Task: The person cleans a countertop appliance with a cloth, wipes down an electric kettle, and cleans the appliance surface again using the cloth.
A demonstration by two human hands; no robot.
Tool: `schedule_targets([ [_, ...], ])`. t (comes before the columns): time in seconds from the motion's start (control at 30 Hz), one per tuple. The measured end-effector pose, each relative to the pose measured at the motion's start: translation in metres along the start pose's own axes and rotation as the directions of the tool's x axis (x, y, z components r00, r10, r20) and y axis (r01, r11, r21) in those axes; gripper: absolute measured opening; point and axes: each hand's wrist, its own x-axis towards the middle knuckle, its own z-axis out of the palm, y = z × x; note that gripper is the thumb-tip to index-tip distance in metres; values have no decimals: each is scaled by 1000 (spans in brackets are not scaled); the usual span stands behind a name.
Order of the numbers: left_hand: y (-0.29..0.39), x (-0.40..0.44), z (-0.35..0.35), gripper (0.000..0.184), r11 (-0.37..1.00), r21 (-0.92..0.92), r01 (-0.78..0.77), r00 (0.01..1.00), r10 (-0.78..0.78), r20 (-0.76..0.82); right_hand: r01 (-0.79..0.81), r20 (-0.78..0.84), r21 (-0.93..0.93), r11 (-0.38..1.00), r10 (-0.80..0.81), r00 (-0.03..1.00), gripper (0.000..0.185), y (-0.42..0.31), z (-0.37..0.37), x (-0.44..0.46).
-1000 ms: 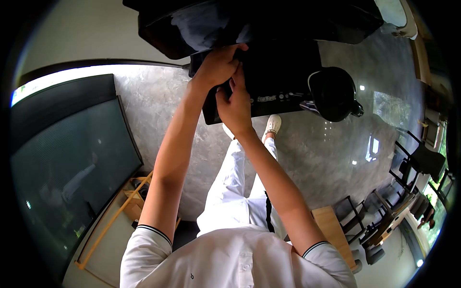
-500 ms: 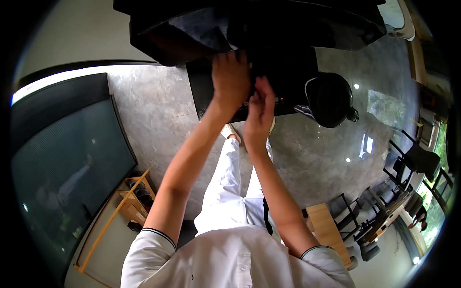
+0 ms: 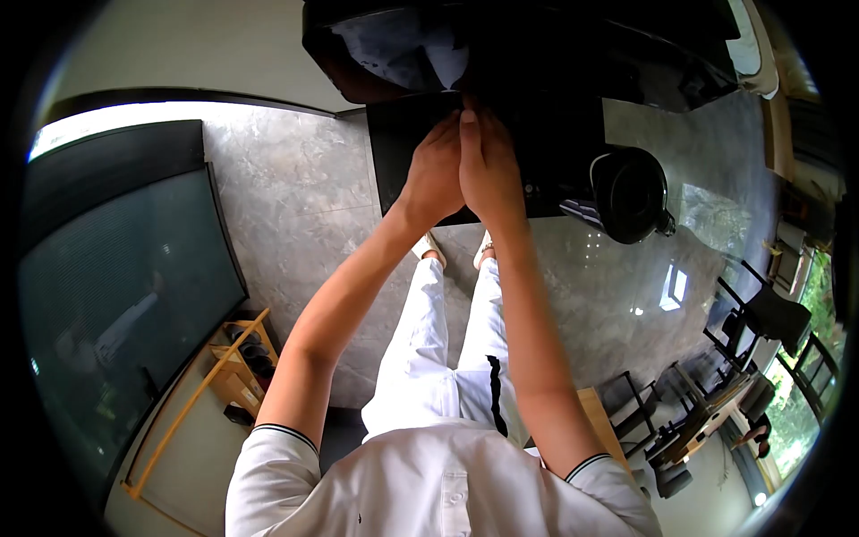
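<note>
My left hand and my right hand are pressed side by side over a black panel-like surface. Both have their fingers drawn together and pointing away from me, with the right thumb lying along the top between them. Their fingertips reach the lower edge of a large black glossy object, and the dark background hides anything held there. To the right of my hands, a black kettle-like vessel with a handle and a spout stands at the panel's right side.
A large dark glass panel stands on the left, above a wooden frame and an open box. Black chairs and tables are at the right, where another person is partly visible. My legs and shoes show below the panel.
My hands were apart half a second ago, the left one higher; now they have come together. The black object and the vessel appear shifted right in view.
</note>
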Motion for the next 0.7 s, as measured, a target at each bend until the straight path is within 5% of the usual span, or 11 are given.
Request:
schedule_targets([
  [0.3,-12,-34,-30,36,964,239,-116,992,98,85,144,19,-409,901,-149,989,57,14,23,-52],
  [0.37,-15,-46,-39,35,954,274,-124,990,100,98,116,62,-405,907,-100,993,59,10,31,-59],
  [0.47,-1,-57,-60,34,850,524,47,993,-96,67,91,53,-302,949,-78,996,59,0,43,-54],
  [0.7,4,-47,-64,42,767,596,237,963,-268,-37,90,83,-186,978,-76,994,57,-4,26,-51],
])
